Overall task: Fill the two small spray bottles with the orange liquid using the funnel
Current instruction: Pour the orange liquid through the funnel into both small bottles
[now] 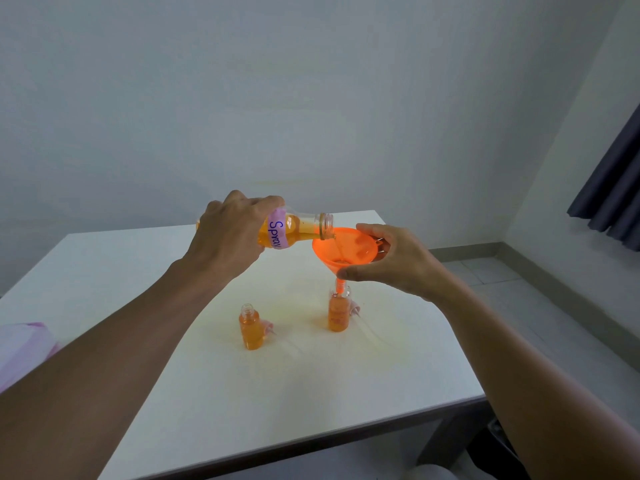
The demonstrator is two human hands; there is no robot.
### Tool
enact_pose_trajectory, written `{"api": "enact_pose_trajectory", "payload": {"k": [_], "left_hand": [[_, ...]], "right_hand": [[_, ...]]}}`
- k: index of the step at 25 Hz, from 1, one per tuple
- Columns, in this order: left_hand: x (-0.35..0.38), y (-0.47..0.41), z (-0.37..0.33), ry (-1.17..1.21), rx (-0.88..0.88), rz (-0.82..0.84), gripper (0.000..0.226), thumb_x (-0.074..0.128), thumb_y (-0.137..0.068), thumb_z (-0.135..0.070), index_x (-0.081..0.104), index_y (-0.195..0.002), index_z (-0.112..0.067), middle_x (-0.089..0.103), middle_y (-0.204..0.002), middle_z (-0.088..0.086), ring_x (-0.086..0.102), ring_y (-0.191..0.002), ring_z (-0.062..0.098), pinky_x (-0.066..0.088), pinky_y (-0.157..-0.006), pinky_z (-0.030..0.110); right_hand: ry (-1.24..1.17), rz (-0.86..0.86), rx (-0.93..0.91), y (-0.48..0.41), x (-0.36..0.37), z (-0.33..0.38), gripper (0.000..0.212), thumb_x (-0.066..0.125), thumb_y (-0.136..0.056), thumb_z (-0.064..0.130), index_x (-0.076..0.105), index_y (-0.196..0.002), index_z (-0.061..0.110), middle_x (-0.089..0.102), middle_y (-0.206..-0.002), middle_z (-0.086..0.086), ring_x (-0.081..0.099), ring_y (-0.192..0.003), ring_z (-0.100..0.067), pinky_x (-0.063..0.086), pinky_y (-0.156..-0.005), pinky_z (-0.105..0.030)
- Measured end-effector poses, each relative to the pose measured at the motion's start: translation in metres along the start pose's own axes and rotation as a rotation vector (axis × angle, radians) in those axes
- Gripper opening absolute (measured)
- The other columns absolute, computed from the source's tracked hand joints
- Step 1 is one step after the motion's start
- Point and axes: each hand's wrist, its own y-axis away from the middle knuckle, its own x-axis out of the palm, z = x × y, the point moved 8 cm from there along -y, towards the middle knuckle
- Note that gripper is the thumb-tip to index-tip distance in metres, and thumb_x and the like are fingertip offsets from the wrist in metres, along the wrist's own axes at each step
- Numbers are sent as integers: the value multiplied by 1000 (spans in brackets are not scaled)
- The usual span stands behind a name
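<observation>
Tilt decides the next move: the labelled bottle (294, 230) lies almost level at mid-frame, long axis left to right, mouth over the left rim of the funnel (341, 249). The left hand (228, 230) wraps the bottle's body. The right hand (391, 258) pinches the funnel's right rim, its spout down in the right spray bottle (337, 315), nearly full. The left spray bottle (250, 329) stands uncapped on the bench (242, 393), towards lower left. Count: two spray bottles, one funnel.

A white bench (242, 393) stands against a pale grey wall (277, 98). A pink and white soft item (20, 351), cut off by the frame, lies at its left edge. A dark curtain (613, 188) hangs on the right above the grey tiled floor (519, 306).
</observation>
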Motion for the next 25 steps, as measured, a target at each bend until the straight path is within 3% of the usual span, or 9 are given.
{"api": "enact_pose_trajectory", "payload": {"k": [25], "left_hand": [[-6,1,-1,4,-27,-4,61,82,-68,2,64,-123,-18,69,-100,12,58,-87,39,45,-69,39]], "right_hand": [[-2,7,-3,-1,2,0,124,83,-37,74,50,-147,26,58,-138,7,60,-116,-15,56,-99,-40]]}}
